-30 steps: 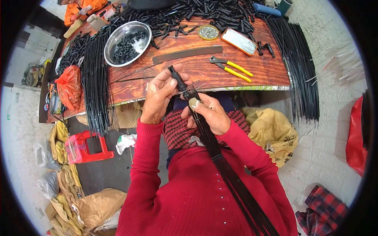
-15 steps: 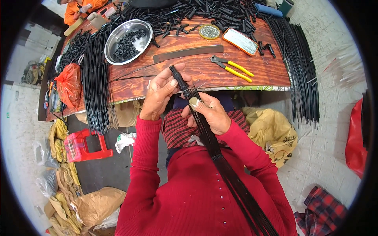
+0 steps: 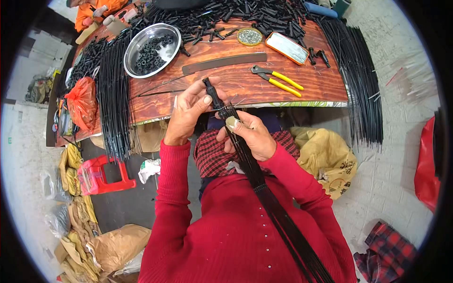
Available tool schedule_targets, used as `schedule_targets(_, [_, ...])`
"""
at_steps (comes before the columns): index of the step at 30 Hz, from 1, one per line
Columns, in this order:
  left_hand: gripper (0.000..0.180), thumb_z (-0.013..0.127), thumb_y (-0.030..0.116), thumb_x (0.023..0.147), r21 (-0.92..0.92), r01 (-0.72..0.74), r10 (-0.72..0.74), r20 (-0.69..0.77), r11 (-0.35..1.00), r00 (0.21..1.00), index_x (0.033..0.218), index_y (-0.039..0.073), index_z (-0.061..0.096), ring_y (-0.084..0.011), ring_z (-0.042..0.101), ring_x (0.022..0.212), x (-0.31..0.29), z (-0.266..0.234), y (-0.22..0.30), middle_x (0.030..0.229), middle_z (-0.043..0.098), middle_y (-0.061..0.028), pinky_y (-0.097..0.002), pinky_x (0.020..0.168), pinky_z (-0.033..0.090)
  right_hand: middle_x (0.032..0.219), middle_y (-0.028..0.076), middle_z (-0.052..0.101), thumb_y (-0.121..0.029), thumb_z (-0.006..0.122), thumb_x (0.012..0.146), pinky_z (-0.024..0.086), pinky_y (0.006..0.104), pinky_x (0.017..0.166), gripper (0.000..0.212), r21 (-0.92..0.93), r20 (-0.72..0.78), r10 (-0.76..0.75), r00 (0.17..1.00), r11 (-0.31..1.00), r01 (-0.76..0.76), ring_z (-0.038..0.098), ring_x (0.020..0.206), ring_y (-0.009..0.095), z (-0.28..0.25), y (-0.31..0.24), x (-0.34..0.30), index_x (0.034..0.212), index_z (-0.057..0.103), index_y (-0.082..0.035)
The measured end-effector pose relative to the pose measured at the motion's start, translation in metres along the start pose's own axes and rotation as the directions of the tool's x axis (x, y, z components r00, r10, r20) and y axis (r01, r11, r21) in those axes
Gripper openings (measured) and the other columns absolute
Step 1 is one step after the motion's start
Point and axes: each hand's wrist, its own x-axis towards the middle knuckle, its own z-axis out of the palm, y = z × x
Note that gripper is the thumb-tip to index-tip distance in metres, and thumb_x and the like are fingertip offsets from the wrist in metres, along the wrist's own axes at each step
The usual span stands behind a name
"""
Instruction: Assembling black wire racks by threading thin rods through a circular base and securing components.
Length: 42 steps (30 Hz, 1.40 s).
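Pinched between the thumb and fingers of my left hand [image 3: 187, 115] is a black turned handle [image 3: 211, 90], tilted with its knobbed end up and to the left. From its lower end runs a long bundle of thin black rods [image 3: 278, 214], slanting down to the right across my red sweater. My right hand [image 3: 257, 139] is closed round the bundle just below the handle, with the thumb on top. Fine loose ends stick out where rods and handle meet. What the fingers cover there is hidden.
On the wooden table [image 3: 151, 101] lie yellow-handled pliers [image 3: 285, 87], a flat dark strip [image 3: 224, 63], a steel bowl [image 3: 126, 61] of black rings, a round tin [image 3: 249, 37] and many black handles [image 3: 198, 23]. Black rods [image 3: 356, 80] overhang the right edge. A person in orange [image 3: 85, 16] works far left.
Both hands keep their grip on the handle and the rods. My left hand and forearm have shifted very slightly left; the person in orange has moved a hand.
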Motion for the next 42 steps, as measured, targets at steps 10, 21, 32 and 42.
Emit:
schedule_targets(10, [0.059, 0.070, 0.026, 0.095, -0.067, 0.067, -0.067, 0.009, 0.996, 0.998, 0.141, -0.004, 0.048, -0.0176, 0.070, 0.097, 0.002, -0.002, -0.002, 0.109, 0.069, -0.0103, -0.0315, 0.086, 0.058, 0.094, 0.014, 0.069, -0.032, 0.055, 0.104, 0.055, 0.0241, 0.061, 0.044, 0.015, 0.024, -0.002, 1.000, 1.000, 0.001, 0.067, 0.068, 0.015, -0.004, 0.002, 0.002, 0.137, 0.050, -0.003])
schedule_targets(21, [0.049, 0.068, 0.016, 0.095, -0.067, 0.116, -0.114, 0.028, 0.991, 0.993, 0.137, -0.002, 0.052, -0.0185, 0.067, 0.104, -0.001, -0.004, 0.002, 0.114, 0.070, -0.0122, -0.0318, 0.089, 0.055, 0.093, 0.014, 0.069, -0.033, 0.055, 0.104, 0.055, 0.0236, 0.060, 0.045, -0.014, -0.002, -0.021, 1.000, 1.000, 0.021, 0.067, 0.066, 0.015, 0.003, -0.003, 0.000, 0.135, 0.051, -0.002])
schedule_targets(32, [0.070, 0.076, -0.001, 0.082, -0.236, 0.138, -0.141, 0.003, 0.962, 0.990, 0.144, -0.005, 0.044, -0.0264, 0.066, 0.113, -0.007, 0.006, 0.012, 0.124, 0.065, -0.0188, -0.0380, 0.101, 0.052, 0.093, 0.013, 0.069, -0.032, 0.055, 0.104, 0.055, 0.0240, 0.058, 0.041, -0.009, 0.007, -0.038, 0.999, 0.999, 0.038, 0.067, 0.066, 0.015, 0.004, -0.004, -0.001, 0.130, 0.052, -0.002])
schedule_targets(42, [0.076, 0.076, -0.007, 0.078, -0.216, 0.097, -0.096, 0.017, 0.971, 0.995, 0.146, -0.004, 0.042, -0.0274, 0.065, 0.116, -0.006, 0.004, 0.007, 0.131, 0.062, -0.0216, -0.0394, 0.103, 0.052, 0.094, 0.012, 0.069, -0.034, 0.055, 0.104, 0.054, 0.0238, 0.058, 0.041, -0.027, 0.005, -0.044, 0.999, 0.999, 0.045, 0.067, 0.066, 0.013, 0.004, -0.003, 0.000, 0.129, 0.052, -0.001])
